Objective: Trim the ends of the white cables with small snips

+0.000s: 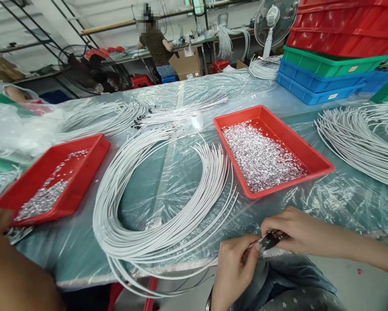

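My left hand (234, 270) is closed in a pinch on the end of a white cable (200, 270) at the table's near edge. My right hand (287, 229) is closed around a small dark metal tool (271, 239) that looks like pliers or snips. The tool's tip meets the fingertips of my left hand; the exact point of contact is too small to make out. A large coil of white cables (109, 216) lies on the table to the left of my hands. Just beyond them stands a red tray (317, 166) holding many small silvery pieces (262, 157).
A co-worker's arm (15, 268) reaches in at left beside another red tray (93, 160) with silvery pieces. More cable coils (359, 142) lie at right and behind. Stacked bins (333, 65) stand at back right. Plastic sheeting covers the table (148, 185). Another person (158, 47) works far back.
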A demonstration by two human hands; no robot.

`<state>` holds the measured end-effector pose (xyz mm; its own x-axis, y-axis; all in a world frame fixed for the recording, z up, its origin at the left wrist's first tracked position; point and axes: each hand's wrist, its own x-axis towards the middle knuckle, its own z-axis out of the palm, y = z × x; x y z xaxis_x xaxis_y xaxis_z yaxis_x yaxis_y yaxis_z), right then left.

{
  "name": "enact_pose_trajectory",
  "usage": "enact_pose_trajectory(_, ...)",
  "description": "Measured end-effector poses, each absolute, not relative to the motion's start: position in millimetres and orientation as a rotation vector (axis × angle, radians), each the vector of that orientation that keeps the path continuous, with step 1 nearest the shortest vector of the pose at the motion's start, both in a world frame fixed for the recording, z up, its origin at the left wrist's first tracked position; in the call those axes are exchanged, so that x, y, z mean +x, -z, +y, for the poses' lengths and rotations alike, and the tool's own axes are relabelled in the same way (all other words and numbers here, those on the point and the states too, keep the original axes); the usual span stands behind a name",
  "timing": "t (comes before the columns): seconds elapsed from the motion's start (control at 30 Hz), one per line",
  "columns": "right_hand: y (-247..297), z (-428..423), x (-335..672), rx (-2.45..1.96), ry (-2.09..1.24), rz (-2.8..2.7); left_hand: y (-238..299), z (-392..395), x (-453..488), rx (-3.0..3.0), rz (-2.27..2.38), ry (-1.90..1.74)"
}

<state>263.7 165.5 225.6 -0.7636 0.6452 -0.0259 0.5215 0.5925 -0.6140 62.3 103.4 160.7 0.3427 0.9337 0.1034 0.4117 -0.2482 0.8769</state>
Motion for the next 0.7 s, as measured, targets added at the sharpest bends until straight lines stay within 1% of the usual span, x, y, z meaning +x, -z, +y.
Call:
enact_pose_trajectory(0.1, -235, 179, 262, -0.974, -1.180, -2.606, -158, 103, 61, 1.867, 1.184, -0.836)
enact_pose_trajectory(0.23, -240, 198, 257, -0.820, -1.605, -2.560, -154, 102, 59, 1.913, 1.158, -0.856)
enact_pose_trajectory(0.33, -239, 205, 253, -0.758, -1.840, -2.453, -153, 101, 57, 1.923, 1.137, -0.901)
enact_pose_trajectory(0.5, -233, 203, 249, -0.720, -2.074, -2.258, -152, 98, 51, 1.915, 1.065, -1.009)
enact_pose_trajectory(0.7, -230, 191, 247, -0.732, -2.166, -2.071, -151, 92, 46, 1.887, 1.010, -1.087)
